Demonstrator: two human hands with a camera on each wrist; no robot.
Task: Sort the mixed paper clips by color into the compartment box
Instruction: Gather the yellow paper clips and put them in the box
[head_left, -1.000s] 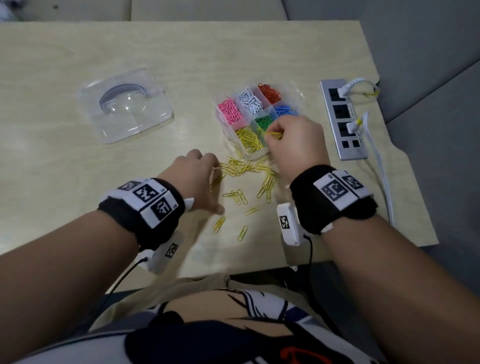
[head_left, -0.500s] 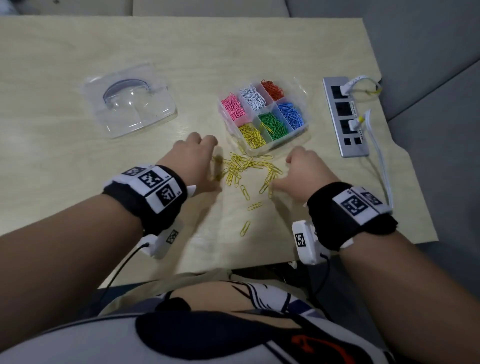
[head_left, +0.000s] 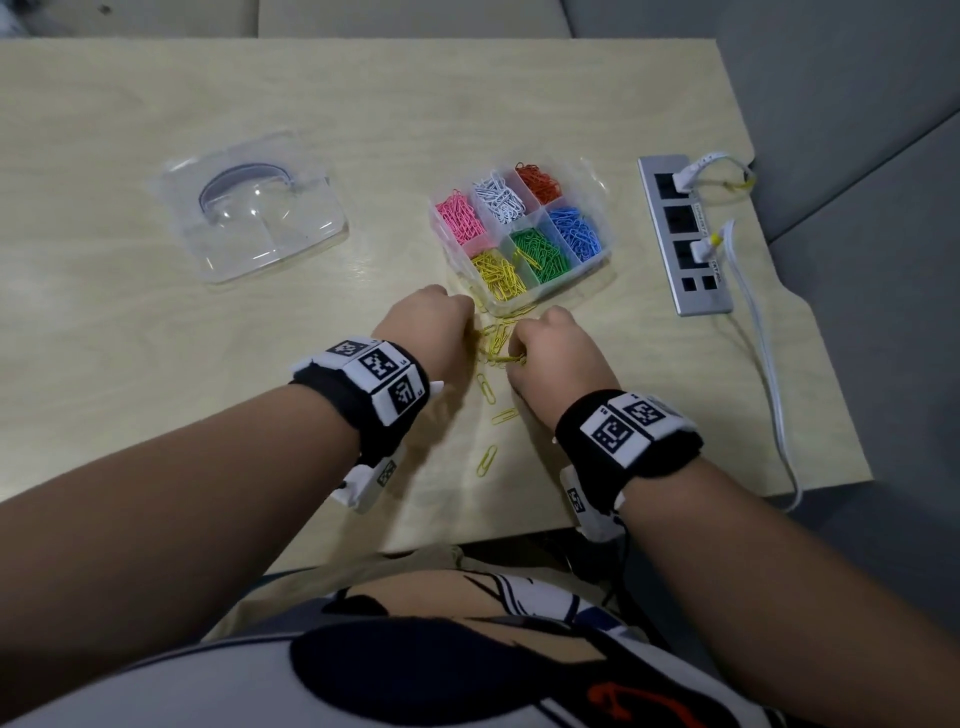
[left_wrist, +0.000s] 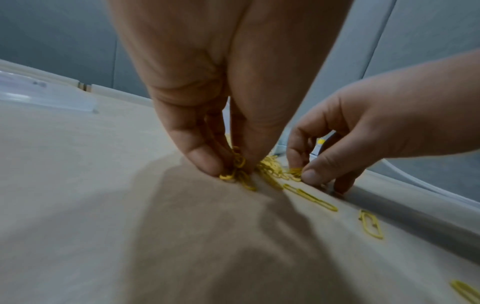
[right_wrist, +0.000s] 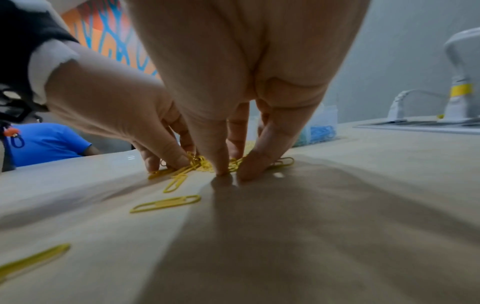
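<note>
A: Where were the hands and clips?

B: Just in front of the compartment box (head_left: 519, 236), both hands met over a heap of yellow paper clips (head_left: 496, 340) on the table (head_left: 156, 364). The left hand (head_left: 423, 332) had thumb and fingers (left_wrist: 205, 162) curled, pinching several. The right hand (head_left: 550, 353) pinched a few too.

A: And doing it well?

B: Probably by gathering small bunches, lifting cleanly, and dropping them in the box's near-left yellow section, beside green, then fetching the stray clips nearer the body
</note>
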